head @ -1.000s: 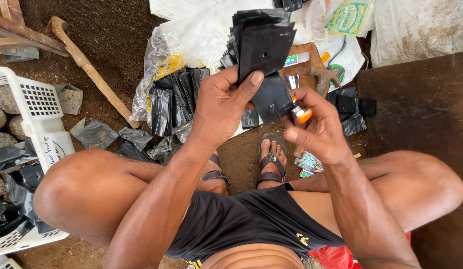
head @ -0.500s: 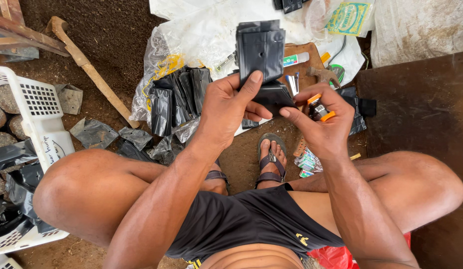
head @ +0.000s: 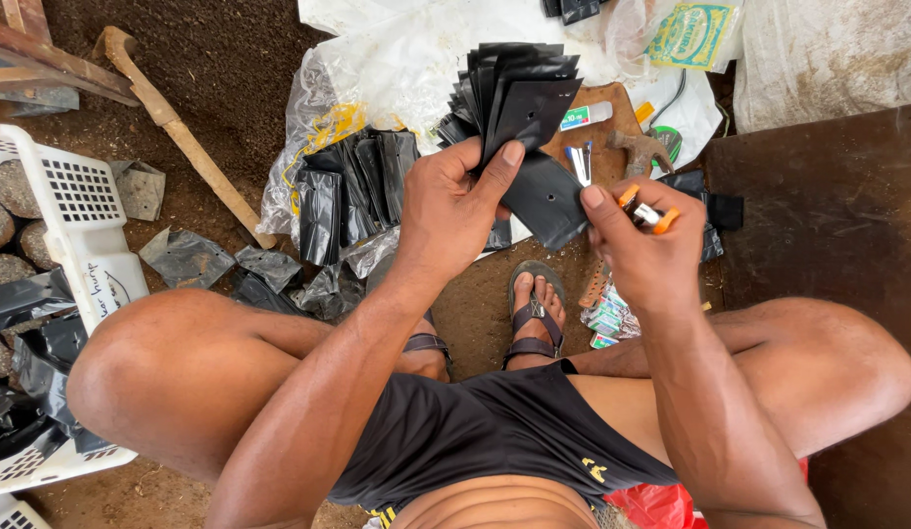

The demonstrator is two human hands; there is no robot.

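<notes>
My left hand (head: 453,208) grips a fanned stack of flat black plastic bags (head: 519,98), thumb pressed across the front one. A single black bag (head: 548,201) hangs from the bottom of the stack, and the forefinger and thumb of my right hand (head: 640,245) pinch its right edge. That hand also holds a small orange and silver tool (head: 646,211) against its palm; what kind of tool it is I cannot tell. Both hands are raised above my knees and sandalled feet (head: 534,313).
A clear bag full of black bags (head: 352,191) lies on the dirt ahead. A white basket (head: 88,245) with filled bags stands at left. A wooden handle (head: 186,137), a wooden board (head: 602,127) with a hammer (head: 640,152), small packets (head: 607,318) and a dark slab (head: 828,225) surround me.
The stack in my left hand has tilted and fanned out. My right hand has moved up to pinch the edge of the lowest black bag, with the orange tool still in it.
</notes>
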